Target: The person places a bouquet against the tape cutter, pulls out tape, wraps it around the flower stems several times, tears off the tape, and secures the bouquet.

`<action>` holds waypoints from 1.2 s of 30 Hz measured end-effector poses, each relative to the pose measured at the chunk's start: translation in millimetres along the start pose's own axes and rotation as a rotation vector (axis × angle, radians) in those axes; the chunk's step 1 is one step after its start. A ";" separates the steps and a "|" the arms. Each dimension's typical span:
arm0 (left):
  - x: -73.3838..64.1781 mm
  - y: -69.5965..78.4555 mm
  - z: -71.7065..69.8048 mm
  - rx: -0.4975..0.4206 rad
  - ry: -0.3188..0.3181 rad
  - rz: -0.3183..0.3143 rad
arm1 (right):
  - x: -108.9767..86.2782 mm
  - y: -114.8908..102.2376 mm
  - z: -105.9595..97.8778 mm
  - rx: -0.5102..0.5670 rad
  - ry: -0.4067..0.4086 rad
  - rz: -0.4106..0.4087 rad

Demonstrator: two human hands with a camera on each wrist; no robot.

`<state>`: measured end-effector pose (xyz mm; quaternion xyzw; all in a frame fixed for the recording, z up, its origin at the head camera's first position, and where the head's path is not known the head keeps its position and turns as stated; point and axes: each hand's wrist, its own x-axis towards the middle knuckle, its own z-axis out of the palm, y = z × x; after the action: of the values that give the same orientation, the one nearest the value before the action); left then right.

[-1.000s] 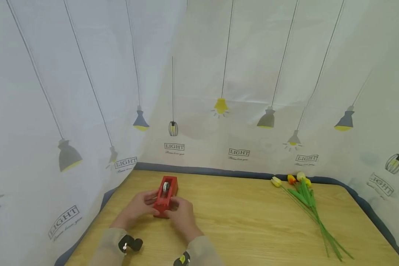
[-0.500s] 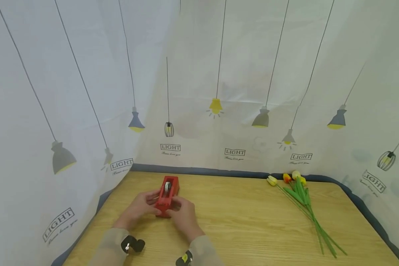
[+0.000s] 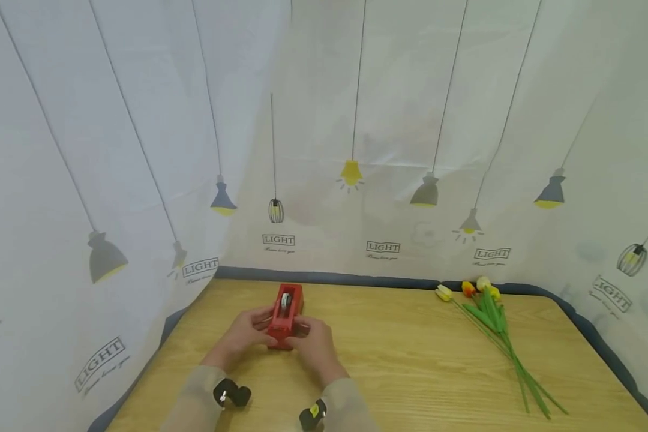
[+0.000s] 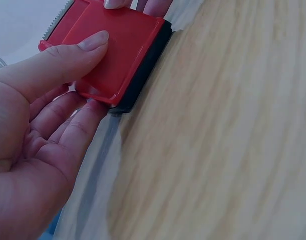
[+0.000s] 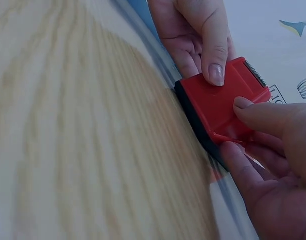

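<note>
At 11 o'clock on a wood-grain tabletop (image 3: 399, 348), your left grip (image 3: 243, 336) and right grip (image 3: 315, 345) pinch a red tape dispenser (image 3: 282, 325) from either side, in what appears to be a positioning step. The next move likely calls for even, two-sided pressure; whether the dispenser is lifted, you cannot tell. Tulips (image 3: 488, 315) lie at 2 o'clock; lamp-print cloth (image 3: 405, 102) hangs from 9 through 3.

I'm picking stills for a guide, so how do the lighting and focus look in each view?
Head view: bright, the cloth backdrop bluer on the left; left wrist view: dimmer, the grain of the tabletop soft, the red tape dispenser crisper; right wrist view: also dim, grain soft, slight glare at the lower left edge.
</note>
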<state>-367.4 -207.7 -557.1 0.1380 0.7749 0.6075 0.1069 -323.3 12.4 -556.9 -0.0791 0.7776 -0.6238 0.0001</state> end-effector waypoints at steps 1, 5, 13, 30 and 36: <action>1.2 0.5 2.3 -0.004 0.001 -0.004 | -0.2 1.0 -2.3 -0.010 0.002 -0.002; 6.5 3.2 11.7 -0.042 -0.014 -0.012 | -0.9 3.2 -11.4 -0.021 0.014 -0.004; 15.4 7.1 28.3 -0.053 -0.036 0.000 | -2.7 5.1 -26.9 -0.018 0.034 0.013; 33.3 13.2 58.9 -0.086 -0.024 0.018 | -2.6 17.0 -59.5 -0.043 0.071 -0.003; 39.7 11.4 73.0 -0.113 -0.027 0.025 | -2.2 21.5 -74.7 -0.052 0.067 0.006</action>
<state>-379.4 -124.9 -563.4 0.1496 0.7359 0.6498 0.1173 -331.2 89.7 -561.4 -0.0558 0.7935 -0.6054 -0.0259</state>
